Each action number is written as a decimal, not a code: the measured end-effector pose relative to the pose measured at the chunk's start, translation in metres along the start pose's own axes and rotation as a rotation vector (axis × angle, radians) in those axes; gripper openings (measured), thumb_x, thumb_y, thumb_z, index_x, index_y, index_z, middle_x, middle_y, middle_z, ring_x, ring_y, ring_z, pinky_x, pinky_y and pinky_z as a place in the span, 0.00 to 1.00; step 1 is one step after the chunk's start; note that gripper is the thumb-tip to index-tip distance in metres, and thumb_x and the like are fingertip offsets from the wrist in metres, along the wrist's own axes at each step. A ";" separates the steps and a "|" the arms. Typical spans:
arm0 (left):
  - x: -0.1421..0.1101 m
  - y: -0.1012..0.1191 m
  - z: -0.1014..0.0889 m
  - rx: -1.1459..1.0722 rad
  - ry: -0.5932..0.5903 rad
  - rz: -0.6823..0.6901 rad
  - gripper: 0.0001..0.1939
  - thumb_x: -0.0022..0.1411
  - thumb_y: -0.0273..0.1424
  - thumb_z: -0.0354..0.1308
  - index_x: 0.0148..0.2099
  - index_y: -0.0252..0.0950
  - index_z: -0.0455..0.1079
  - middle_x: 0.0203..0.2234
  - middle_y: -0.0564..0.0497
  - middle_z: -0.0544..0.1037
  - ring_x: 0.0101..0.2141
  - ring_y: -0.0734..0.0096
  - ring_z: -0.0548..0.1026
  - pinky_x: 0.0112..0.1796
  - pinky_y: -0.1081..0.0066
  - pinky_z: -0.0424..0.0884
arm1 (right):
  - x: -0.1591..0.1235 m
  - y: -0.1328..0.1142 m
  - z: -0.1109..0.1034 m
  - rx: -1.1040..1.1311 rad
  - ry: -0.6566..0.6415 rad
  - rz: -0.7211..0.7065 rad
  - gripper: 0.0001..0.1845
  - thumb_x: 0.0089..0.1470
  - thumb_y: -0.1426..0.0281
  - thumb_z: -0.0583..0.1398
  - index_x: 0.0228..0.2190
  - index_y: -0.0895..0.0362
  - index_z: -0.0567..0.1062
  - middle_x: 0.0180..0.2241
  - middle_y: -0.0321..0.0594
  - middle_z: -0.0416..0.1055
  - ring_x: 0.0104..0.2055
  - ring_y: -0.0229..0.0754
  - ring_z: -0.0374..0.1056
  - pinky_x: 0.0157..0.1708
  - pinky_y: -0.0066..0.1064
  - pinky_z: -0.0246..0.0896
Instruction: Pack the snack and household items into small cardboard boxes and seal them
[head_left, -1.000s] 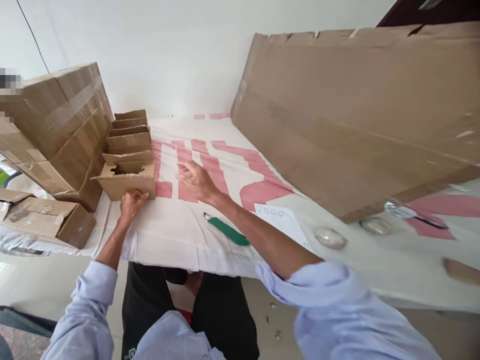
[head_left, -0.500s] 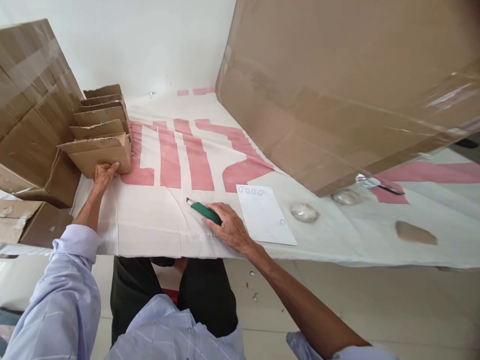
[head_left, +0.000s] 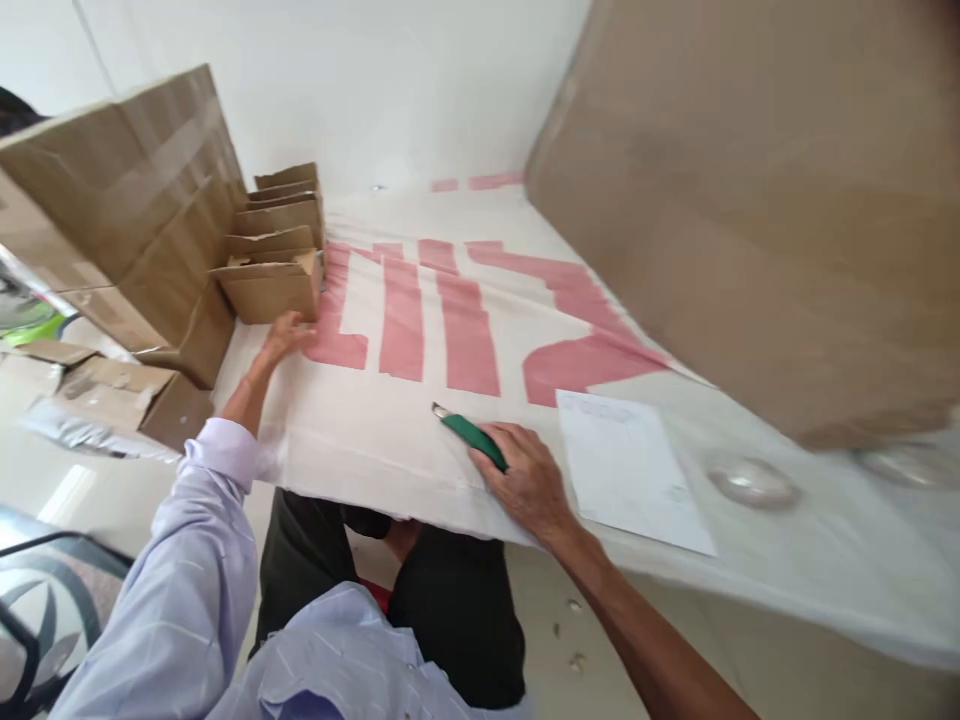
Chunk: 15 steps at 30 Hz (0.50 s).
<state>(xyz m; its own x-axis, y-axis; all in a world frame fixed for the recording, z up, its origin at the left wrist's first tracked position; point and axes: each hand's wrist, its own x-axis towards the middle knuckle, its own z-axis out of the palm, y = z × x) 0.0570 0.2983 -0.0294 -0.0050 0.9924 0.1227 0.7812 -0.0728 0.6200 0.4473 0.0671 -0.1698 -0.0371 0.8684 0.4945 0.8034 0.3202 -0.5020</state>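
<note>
In R hand [head_left: 527, 482], green cutter [head_left: 472, 437] sits w/ rear partly hidden.

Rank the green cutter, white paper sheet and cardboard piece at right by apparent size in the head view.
Cardboard piece
White paper sheet
Green cutter, partly covered by the right hand

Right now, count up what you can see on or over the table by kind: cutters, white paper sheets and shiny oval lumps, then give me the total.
Green cutter, in the right hand: 1
White paper sheet: 1
Shiny oval lumps, one badly blurred: 2
Total: 4
</note>
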 end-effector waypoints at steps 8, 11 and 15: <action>-0.126 -0.014 -0.098 0.198 -0.200 0.163 0.51 0.46 0.35 0.82 0.72 0.42 0.71 0.72 0.38 0.71 0.72 0.38 0.67 0.73 0.43 0.58 | -0.008 0.013 0.009 -0.036 0.009 -0.066 0.21 0.68 0.56 0.57 0.52 0.53 0.80 0.50 0.55 0.80 0.52 0.62 0.74 0.53 0.54 0.72; -0.151 -0.021 -0.168 0.500 -0.265 0.199 0.60 0.48 0.42 0.81 0.79 0.47 0.60 0.77 0.39 0.62 0.76 0.33 0.59 0.72 0.34 0.56 | -0.007 0.012 0.009 -0.041 0.016 -0.054 0.20 0.67 0.57 0.57 0.51 0.53 0.80 0.50 0.55 0.79 0.51 0.62 0.74 0.53 0.53 0.72; -0.162 -0.039 -0.237 0.687 -0.372 0.123 0.70 0.42 0.43 0.82 0.82 0.47 0.52 0.79 0.38 0.58 0.76 0.34 0.60 0.72 0.41 0.61 | -0.003 0.010 0.009 -0.037 0.004 -0.038 0.19 0.64 0.58 0.59 0.50 0.54 0.80 0.48 0.55 0.79 0.50 0.62 0.73 0.53 0.53 0.71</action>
<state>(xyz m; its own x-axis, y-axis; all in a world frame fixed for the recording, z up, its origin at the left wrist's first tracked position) -0.1210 0.1170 0.1104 0.2212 0.9579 -0.1832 0.9737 -0.2273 -0.0130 0.4504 0.0709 -0.1834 -0.0653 0.8542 0.5158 0.8230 0.3385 -0.4563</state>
